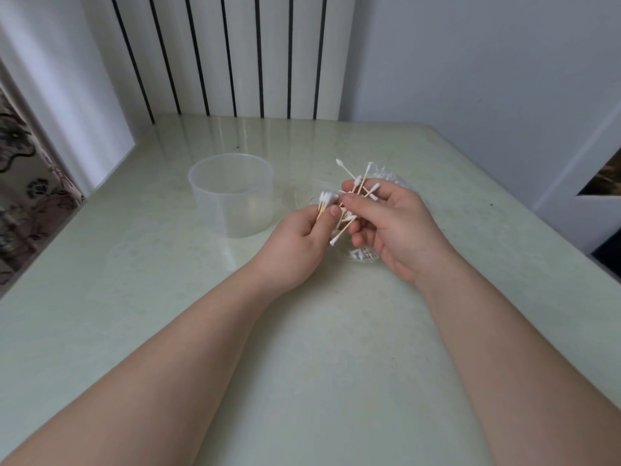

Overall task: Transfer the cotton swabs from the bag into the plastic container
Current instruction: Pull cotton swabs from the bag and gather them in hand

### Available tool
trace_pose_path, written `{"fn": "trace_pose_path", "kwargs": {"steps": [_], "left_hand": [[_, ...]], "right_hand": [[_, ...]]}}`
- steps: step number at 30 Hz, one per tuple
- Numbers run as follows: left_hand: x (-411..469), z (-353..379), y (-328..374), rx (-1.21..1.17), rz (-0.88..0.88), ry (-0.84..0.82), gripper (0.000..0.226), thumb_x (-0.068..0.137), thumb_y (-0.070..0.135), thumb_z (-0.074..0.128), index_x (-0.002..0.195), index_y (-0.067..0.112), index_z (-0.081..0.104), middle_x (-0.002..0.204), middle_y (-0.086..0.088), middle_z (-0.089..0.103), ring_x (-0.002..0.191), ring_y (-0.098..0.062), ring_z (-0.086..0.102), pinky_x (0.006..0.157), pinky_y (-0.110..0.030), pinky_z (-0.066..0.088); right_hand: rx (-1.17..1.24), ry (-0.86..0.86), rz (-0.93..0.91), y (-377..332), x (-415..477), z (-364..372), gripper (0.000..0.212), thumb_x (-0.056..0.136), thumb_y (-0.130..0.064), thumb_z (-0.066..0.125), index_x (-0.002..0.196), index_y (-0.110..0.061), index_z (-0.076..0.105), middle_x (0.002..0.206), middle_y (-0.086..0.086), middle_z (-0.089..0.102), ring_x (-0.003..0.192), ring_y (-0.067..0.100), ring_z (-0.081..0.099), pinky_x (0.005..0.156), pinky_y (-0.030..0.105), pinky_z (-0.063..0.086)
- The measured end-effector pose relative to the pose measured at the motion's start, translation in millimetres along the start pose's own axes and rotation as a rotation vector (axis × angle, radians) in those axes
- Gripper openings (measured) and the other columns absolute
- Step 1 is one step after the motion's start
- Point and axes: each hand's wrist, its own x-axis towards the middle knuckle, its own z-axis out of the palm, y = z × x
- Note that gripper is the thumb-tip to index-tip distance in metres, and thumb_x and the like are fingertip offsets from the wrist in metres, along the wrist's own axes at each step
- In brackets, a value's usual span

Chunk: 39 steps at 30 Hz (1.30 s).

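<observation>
Head view. Pale green glossy surface (302,348), two bare forearms reaching in from 6 o'clock. Translucent plastic container (231,195) stands upright, open top, at about 11 o'clock from the hands, just beside the left hand but apart from it; nothing visible inside.

Left hand (297,245): grip pinched, thumb against fingers, on a small bundle of cotton swabs (325,200), white tips up, wooden sticks running down into the fingers.

Right hand (395,227): grip closed, thumb and fingers around a loose, splayed cluster of swabs (358,183), tips fanning toward 12 and 1 o'clock. One swab angles down toward 7 o'clock between the two hands. The hands' fingertips nearly meet.

Clear bag (386,176) lies crumpled under and behind the right hand, hard to outline; more white tips show through it at 6 o'clock below the right fingers.

Background: white radiator with dark slots (228,55) at 12 o'clock, patterned curtain (20,183) at 9 o'clock.
</observation>
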Motion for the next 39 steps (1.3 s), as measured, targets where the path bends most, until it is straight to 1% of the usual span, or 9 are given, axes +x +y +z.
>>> {"fn": "trace_pose_path", "kwargs": {"steps": [5,11,17,21,25,29,33,36,39], "left_hand": [[-2,-3,3,0.024,0.049,-0.051,0.038,0.105,0.036,0.05,0.068,0.029,0.053,0.053,0.016,0.038,0.052,-0.003,0.033,0.053,-0.02,0.03],[1,-9,-4,0.074,-0.062,-0.021,0.036,0.103,0.044,0.051,0.073,0.03,0.064,0.053,0.012,0.042,0.048,-0.008,0.037,0.052,-0.028,0.035],[6,-9,-2,-0.208,-0.21,0.127,0.042,0.108,0.043,0.039,0.073,0.019,0.044,0.055,0.01,0.045,0.047,-0.013,0.039,0.05,-0.029,0.033],[3,-9,10,-0.396,-0.25,0.189,0.045,0.109,0.042,0.035,0.08,0.013,0.054,0.075,-0.001,0.064,0.063,-0.016,0.06,0.056,-0.03,0.05],[2,-10,8,-0.235,-0.243,0.134,0.051,0.108,0.047,0.034,0.098,0.01,0.068,0.09,-0.001,0.072,0.075,-0.011,0.068,0.059,-0.02,0.052],[-4,-6,15,-0.405,-0.192,-0.044,0.044,0.109,0.04,0.038,0.096,0.012,0.069,0.082,0.001,0.075,0.078,-0.016,0.072,0.063,-0.029,0.059],[-7,-5,13,-0.284,-0.104,-0.135,0.034,0.107,0.035,0.045,0.092,0.009,0.062,0.071,0.002,0.062,0.057,-0.013,0.05,0.045,-0.026,0.042],[-3,-6,7,-0.236,-0.119,-0.098,0.032,0.105,0.036,0.052,0.094,0.006,0.053,0.072,-0.011,0.041,0.053,-0.015,0.032,0.043,-0.024,0.031],[0,-5,4,-0.208,-0.119,-0.075,0.026,0.104,0.035,0.053,0.091,0.013,0.046,0.072,-0.009,0.035,0.054,-0.015,0.03,0.044,-0.025,0.029]], "right_hand": [[-0.003,0.004,0.018,-2,-1,-1,0.008,0.093,0.001,0.062,0.097,-0.005,0.066,0.075,0.008,0.069,0.05,0.011,0.053,0.042,0.02,0.046],[0.08,0.141,-0.029,-9,2,-8,0.006,0.094,0.001,0.062,0.09,-0.003,0.064,0.074,0.009,0.07,0.049,0.01,0.051,0.042,0.02,0.042],[0.018,0.119,-0.028,-9,2,-14,0.006,0.093,0.001,0.063,0.089,-0.003,0.065,0.077,0.012,0.07,0.047,0.01,0.05,0.041,0.021,0.041],[-0.014,0.037,-0.02,-6,0,-7,0.008,0.094,0.003,0.061,0.09,-0.003,0.064,0.074,0.01,0.071,0.046,0.009,0.05,0.039,0.02,0.042],[-0.016,-0.009,-0.025,-5,-2,-4,0.009,0.094,0.003,0.06,0.089,-0.004,0.064,0.073,0.011,0.07,0.045,0.009,0.05,0.039,0.019,0.042],[-0.073,-0.027,-0.036,1,-3,0,0.009,0.094,0.003,0.062,0.089,-0.004,0.065,0.069,0.007,0.068,0.047,0.011,0.053,0.041,0.021,0.046],[-0.107,0.025,-0.023,4,-1,1,0.005,0.094,-0.001,0.064,0.09,-0.004,0.065,0.06,0.005,0.06,0.046,0.014,0.053,0.039,0.022,0.045],[-0.094,0.07,-0.02,1,0,-2,0.005,0.094,-0.006,0.066,0.09,-0.005,0.063,0.068,0.011,0.058,0.045,0.012,0.049,0.037,0.023,0.04],[-0.02,0.109,-0.043,-2,1,-5,0.006,0.094,-0.004,0.065,0.088,-0.005,0.064,0.07,0.01,0.064,0.047,0.012,0.051,0.039,0.022,0.042]]}}
